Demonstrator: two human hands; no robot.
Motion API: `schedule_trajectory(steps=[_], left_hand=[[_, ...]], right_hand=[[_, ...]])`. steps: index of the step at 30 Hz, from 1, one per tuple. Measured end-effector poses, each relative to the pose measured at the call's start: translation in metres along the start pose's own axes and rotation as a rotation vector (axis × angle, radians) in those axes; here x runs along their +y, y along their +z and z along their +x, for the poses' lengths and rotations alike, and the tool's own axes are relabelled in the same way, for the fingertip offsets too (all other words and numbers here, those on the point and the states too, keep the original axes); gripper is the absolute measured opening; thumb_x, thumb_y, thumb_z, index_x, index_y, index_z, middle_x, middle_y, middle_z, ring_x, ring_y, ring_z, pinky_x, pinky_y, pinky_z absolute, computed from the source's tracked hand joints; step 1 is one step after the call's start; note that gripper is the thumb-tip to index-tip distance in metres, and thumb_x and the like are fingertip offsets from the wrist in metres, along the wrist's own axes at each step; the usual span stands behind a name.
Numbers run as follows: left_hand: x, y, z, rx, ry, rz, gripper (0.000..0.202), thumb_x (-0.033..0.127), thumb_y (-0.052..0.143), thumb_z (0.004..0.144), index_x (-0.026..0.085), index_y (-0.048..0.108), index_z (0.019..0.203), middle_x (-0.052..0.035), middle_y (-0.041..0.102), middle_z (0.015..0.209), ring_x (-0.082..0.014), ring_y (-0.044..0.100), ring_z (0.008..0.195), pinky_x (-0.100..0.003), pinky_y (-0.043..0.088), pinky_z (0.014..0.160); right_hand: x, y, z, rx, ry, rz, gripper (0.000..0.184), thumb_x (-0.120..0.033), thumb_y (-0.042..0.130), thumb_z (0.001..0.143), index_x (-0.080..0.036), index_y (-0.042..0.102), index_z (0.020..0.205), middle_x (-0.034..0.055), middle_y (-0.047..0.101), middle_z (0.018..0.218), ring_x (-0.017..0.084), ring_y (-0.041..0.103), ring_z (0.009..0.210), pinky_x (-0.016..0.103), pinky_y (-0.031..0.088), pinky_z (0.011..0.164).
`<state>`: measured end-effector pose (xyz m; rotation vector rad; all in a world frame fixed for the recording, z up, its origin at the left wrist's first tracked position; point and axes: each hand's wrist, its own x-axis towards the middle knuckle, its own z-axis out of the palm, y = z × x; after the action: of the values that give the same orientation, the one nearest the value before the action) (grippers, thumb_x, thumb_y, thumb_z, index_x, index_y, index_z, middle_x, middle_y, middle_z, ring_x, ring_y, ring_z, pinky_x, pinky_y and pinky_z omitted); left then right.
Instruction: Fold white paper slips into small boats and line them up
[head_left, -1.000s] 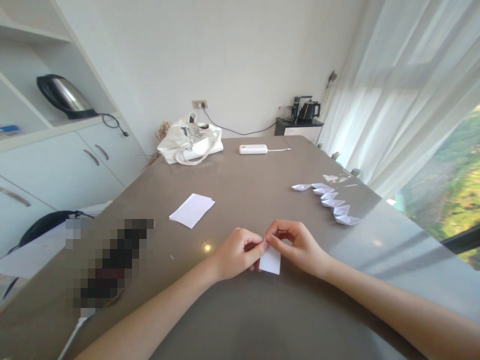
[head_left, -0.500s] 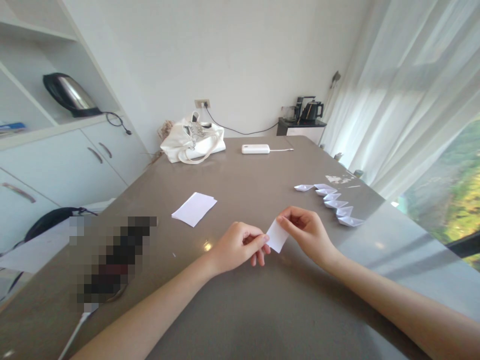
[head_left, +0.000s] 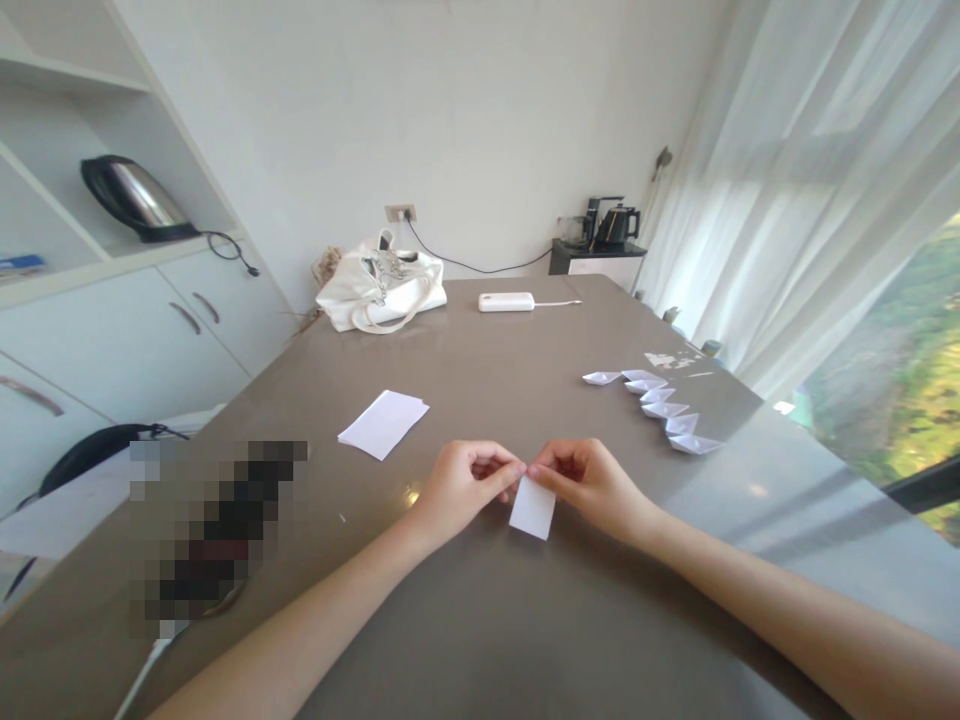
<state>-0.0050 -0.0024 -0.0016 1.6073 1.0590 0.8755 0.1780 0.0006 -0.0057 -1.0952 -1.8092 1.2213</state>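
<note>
A small white piece of paper [head_left: 533, 510] hangs between my hands, its top edge pinched at both corners. My left hand [head_left: 472, 490] closes thumb and fingers on the upper left corner. With thumb and fingertips, my right hand [head_left: 592, 485] grips the upper right corner, close beside the left fingertips. Whether the paper is folded I cannot tell. To the right lies a row of several folded paper boats [head_left: 666, 411]. A stack of white paper sheets [head_left: 385, 425] rests on the table beyond my left hand.
On the grey-brown table [head_left: 480, 640] a white bag [head_left: 382, 290] and a white power bank [head_left: 506, 302] with a short cable lie at the far end. A blurred-out dark object [head_left: 225, 540] with a white cable is at the left. Curtains [head_left: 750, 200] hang at the right.
My hands have come together at the paper's top edge. The paper has turned and now hangs downward, slightly left of and lower than before. The view has shifted slightly.
</note>
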Motion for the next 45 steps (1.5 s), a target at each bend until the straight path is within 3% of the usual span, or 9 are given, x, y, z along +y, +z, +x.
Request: schedule_trajectory(steps=[4,7,10,13,19,26,34,45], left_hand=[[0.001,0.001,0.0,-0.017,-0.015,-0.024,0.02,0.032,0.061,0.077,0.013,0.063,0.072,-0.0023,0.063,0.064,-0.0118,0.058,0.058,-0.022,0.046,0.057],[0.0,-0.001,0.0,0.04,0.029,0.004,0.016,0.028,0.062,0.075,0.013,0.058,0.068,-0.0003,0.059,0.062,-0.0108,0.055,0.058,-0.02,0.042,0.056],[-0.002,-0.005,0.002,0.092,0.056,-0.003,0.017,0.027,0.061,0.075,0.013,0.055,0.067,0.0005,0.056,0.062,-0.0099,0.052,0.058,-0.02,0.04,0.055],[-0.004,-0.006,0.004,0.07,0.035,-0.034,0.021,0.031,0.059,0.078,0.013,0.054,0.067,-0.0001,0.057,0.062,-0.0105,0.053,0.058,-0.02,0.042,0.056],[-0.005,0.002,0.0,0.139,0.1,0.061,0.021,0.032,0.062,0.079,0.016,0.056,0.092,-0.0034,0.066,0.078,-0.015,0.062,0.072,-0.024,0.048,0.068],[-0.007,0.003,0.001,0.092,0.052,-0.09,0.022,0.036,0.058,0.083,0.015,0.055,0.091,-0.005,0.067,0.078,-0.016,0.065,0.072,-0.025,0.05,0.064],[-0.002,0.006,-0.005,-0.091,0.056,-0.204,0.039,0.028,0.073,0.072,0.017,0.048,0.1,-0.007,0.069,0.092,-0.0155,0.066,0.081,-0.028,0.051,0.078],[0.001,0.004,-0.006,-0.083,0.004,-0.263,0.03,0.028,0.061,0.081,0.016,0.047,0.104,-0.0079,0.068,0.095,-0.0166,0.064,0.086,-0.027,0.048,0.077]], right_hand=[[-0.002,-0.002,0.001,0.014,-0.011,0.017,0.034,-0.046,0.062,0.078,-0.013,0.066,0.069,0.0025,0.062,0.059,0.012,0.053,0.053,0.022,0.04,0.048],[0.0,-0.002,0.002,-0.027,0.012,0.022,0.035,-0.046,0.06,0.08,-0.013,0.067,0.073,0.0012,0.06,0.057,0.01,0.049,0.049,0.02,0.037,0.044],[0.001,-0.003,0.003,-0.05,0.04,0.036,0.035,-0.046,0.059,0.08,-0.012,0.066,0.071,0.0016,0.06,0.058,0.009,0.049,0.05,0.02,0.036,0.045],[0.0,-0.004,0.003,-0.032,0.03,0.055,0.036,-0.045,0.06,0.08,-0.012,0.064,0.067,0.0007,0.058,0.057,0.009,0.048,0.05,0.02,0.036,0.046],[0.0,-0.004,0.004,0.049,0.014,0.114,0.039,-0.05,0.06,0.078,-0.014,0.06,0.062,-0.0011,0.055,0.053,0.009,0.046,0.048,0.021,0.036,0.046],[-0.001,-0.004,0.004,-0.002,-0.029,0.224,0.035,-0.047,0.066,0.075,-0.013,0.066,0.084,0.003,0.065,0.071,0.012,0.056,0.059,0.025,0.047,0.059],[0.0,-0.004,0.004,0.028,-0.045,0.273,0.031,-0.041,0.072,0.07,-0.013,0.062,0.079,0.0008,0.06,0.069,0.01,0.055,0.058,0.023,0.048,0.056],[0.003,-0.006,0.006,0.03,-0.078,0.233,0.025,-0.037,0.061,0.081,-0.014,0.058,0.09,0.0037,0.061,0.077,0.014,0.059,0.068,0.024,0.049,0.057]])
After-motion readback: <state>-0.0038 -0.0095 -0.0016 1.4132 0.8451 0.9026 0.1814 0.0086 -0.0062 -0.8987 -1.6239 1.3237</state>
